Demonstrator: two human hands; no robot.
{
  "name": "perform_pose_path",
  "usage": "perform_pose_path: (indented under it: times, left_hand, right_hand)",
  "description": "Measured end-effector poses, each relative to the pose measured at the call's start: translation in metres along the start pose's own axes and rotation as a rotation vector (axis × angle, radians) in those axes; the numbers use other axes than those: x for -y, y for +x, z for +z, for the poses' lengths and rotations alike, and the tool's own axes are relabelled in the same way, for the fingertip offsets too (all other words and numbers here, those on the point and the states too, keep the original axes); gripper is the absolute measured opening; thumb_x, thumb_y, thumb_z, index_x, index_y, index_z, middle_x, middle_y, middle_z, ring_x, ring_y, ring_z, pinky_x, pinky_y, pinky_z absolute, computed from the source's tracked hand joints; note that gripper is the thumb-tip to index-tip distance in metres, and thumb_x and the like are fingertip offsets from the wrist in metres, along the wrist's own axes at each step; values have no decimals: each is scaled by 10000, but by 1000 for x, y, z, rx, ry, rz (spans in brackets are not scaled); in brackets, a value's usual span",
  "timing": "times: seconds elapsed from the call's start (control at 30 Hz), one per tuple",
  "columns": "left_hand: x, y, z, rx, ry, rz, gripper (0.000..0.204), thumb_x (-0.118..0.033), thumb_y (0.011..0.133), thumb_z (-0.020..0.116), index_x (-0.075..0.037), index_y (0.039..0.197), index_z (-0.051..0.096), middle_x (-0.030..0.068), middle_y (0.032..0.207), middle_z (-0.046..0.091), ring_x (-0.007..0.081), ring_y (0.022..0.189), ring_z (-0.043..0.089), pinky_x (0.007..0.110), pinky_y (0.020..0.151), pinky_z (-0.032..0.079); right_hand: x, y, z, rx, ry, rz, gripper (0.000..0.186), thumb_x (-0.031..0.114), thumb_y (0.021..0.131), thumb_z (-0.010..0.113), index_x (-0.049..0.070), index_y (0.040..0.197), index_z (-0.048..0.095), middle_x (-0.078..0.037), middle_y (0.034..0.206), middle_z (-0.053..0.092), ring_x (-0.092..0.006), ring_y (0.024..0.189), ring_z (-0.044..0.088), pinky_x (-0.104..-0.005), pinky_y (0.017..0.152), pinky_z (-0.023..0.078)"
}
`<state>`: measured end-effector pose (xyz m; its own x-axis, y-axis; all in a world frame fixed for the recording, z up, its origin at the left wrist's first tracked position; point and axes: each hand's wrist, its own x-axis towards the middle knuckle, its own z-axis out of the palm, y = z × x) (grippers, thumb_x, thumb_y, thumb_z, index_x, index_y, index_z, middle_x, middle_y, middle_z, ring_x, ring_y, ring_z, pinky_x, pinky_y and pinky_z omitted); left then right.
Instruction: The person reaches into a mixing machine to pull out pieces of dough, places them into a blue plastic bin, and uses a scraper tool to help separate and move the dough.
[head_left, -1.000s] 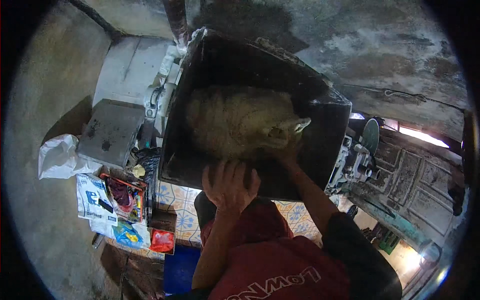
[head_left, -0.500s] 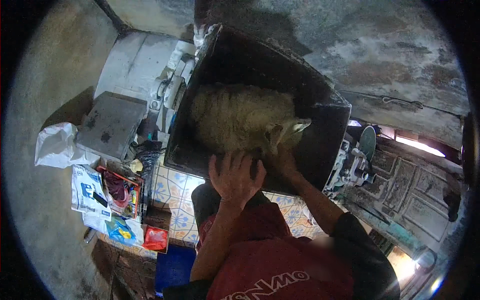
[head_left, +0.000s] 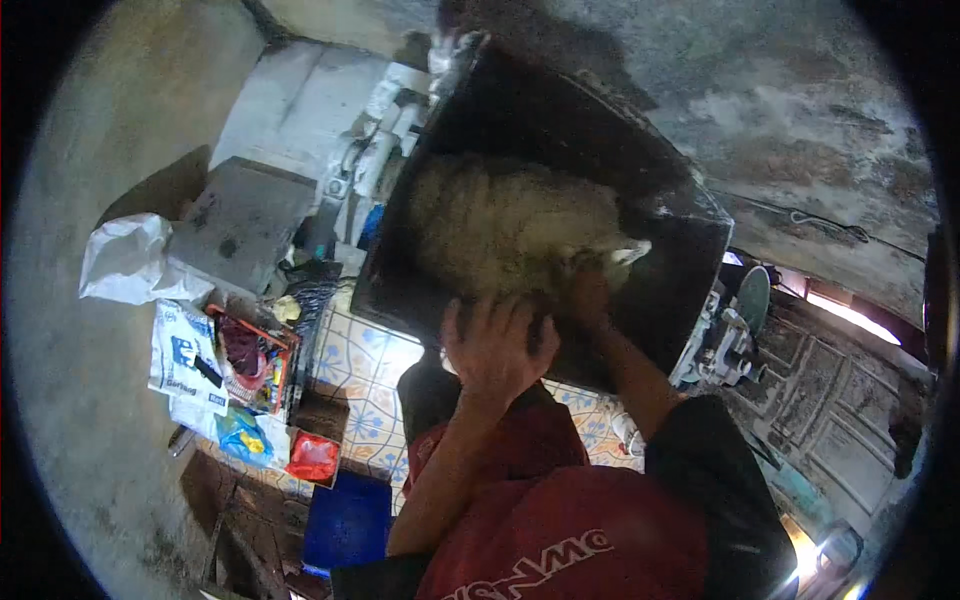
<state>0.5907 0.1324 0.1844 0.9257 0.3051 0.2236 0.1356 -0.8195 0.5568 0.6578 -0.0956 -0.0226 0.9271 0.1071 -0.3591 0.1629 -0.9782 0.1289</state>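
A big beige, dough-like mass (head_left: 500, 220) with a rough, creased surface lies in a deep dark metal trough (head_left: 560, 110). My left hand (head_left: 497, 345) rests on the near side of the mass, palm down, fingers spread and open. To its right, my right hand (head_left: 592, 298) presses into the mass by a fold, and its fingers are hidden in shadow. A pale whitish edge (head_left: 632, 250) sticks out of the mass just beyond my right hand; what it is I cannot make out.
Machine parts with a round wheel (head_left: 752, 300) stand right of the trough. A grey slab-topped box (head_left: 240, 225), a white sack (head_left: 130, 260) and a crate of odds and ends (head_left: 285, 350) are at the left. A blue box (head_left: 347, 520) sits lower left on the patterned tile floor.
The whole view has shifted, so the trough appears farther right. My right hand has moved slightly farther into the mass; my left hand stays spread on its near side.
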Motion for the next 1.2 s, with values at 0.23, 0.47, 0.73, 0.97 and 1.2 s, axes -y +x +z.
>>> perform_pose_path:
  times: [0.23,0.47,0.73,0.97,1.2]
  left_hand:
    - [7,-8,7,102,-54,-111,235,-354,756,637,-134,813,696,26,907,677,198,1031,578,497,1006,306]
    - [0,-4,7,-30,-153,-19,271,-350,773,622,-94,832,686,62,983,663,204,1050,574,475,993,330]
    - [21,-17,5,20,-128,-71,335,-359,772,584,-62,890,685,80,1056,645,237,1125,527,452,1013,313]
    - [-16,-25,77,-63,-340,-105,238,-224,776,574,-51,896,684,133,1063,617,306,1113,503,469,1065,279]
    - [12,-16,-16,369,-173,144,282,-248,794,578,-65,979,686,132,1047,618,307,1079,522,552,1108,213]
  right_hand:
    - [-20,-39,-79,252,89,-429,537,379,911,530,-45,1240,506,-289,1085,582,-390,1004,603,-476,853,484]
    - [-68,-21,-5,-87,-468,-685,398,320,956,454,56,1236,552,-244,1237,536,-383,1179,505,-482,1004,392]
    - [4,-19,-33,105,-191,-607,378,291,946,484,31,1208,565,-236,1198,554,-372,1124,529,-469,962,418]
    - [-32,-20,-73,98,-206,-655,360,265,937,509,10,1183,576,-228,1164,570,-363,1076,551,-457,926,441]
    - [-39,-17,-94,55,-281,-683,343,239,929,535,-11,1159,587,-221,1130,587,-353,1028,572,-445,889,463]
